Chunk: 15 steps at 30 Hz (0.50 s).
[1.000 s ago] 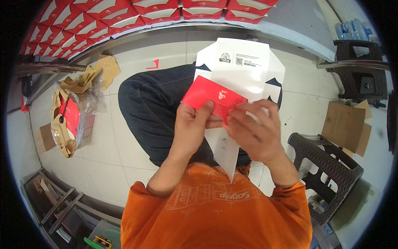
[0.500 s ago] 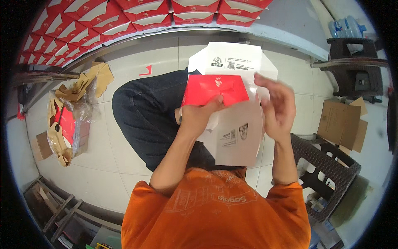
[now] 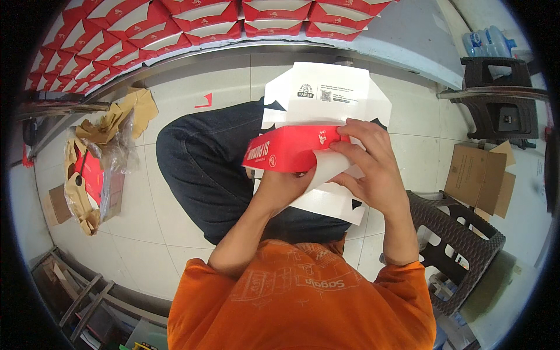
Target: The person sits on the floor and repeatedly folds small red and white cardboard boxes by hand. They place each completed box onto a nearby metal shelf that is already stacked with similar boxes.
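Note:
A red and white paper food box (image 3: 286, 149), partly folded, is held over my lap. My left hand (image 3: 286, 189) supports it from the near left side, closed on its lower edge; part of those fingers is hidden by the box. At the box's right end, my right hand (image 3: 370, 166) has bent fingers pressed on the red panel and a curled white flap. Beneath the box lie flat white carton sheets (image 3: 335, 111) with dark print and cut corners, spread across my legs.
Rows of folded red and white boxes (image 3: 204, 29) stand on the table ahead. An opened brown paper bundle (image 3: 87, 181) with red sheets lies on the floor at left. On the right are a dark plastic stool (image 3: 455, 251) and a cardboard carton (image 3: 475, 175).
The box has turned so its printed red side shows. My right hand has come in from the right and taken hold of the right end, curling a white flap.

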Each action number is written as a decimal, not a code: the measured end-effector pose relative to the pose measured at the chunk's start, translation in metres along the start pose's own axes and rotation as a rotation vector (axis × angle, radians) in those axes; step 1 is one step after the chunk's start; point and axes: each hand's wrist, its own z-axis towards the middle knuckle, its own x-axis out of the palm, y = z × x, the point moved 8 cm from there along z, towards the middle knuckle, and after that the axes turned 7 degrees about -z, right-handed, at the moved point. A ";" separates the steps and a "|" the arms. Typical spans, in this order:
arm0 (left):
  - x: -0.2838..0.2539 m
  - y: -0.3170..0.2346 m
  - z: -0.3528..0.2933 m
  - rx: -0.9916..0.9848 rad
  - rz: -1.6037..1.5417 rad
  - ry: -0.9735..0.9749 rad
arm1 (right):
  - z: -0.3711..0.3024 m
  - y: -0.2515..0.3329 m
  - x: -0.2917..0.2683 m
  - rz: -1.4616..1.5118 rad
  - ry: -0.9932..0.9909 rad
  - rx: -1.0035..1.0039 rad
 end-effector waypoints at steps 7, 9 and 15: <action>-0.011 0.012 0.003 -0.361 -0.233 -0.081 | -0.022 0.022 0.016 -0.097 -0.145 -0.118; -0.008 0.012 0.001 -0.149 -0.188 -0.046 | -0.017 0.019 0.018 -0.119 -0.191 -0.145; -0.016 -0.011 0.010 0.155 0.134 0.202 | 0.009 0.015 0.038 0.041 -0.064 -0.148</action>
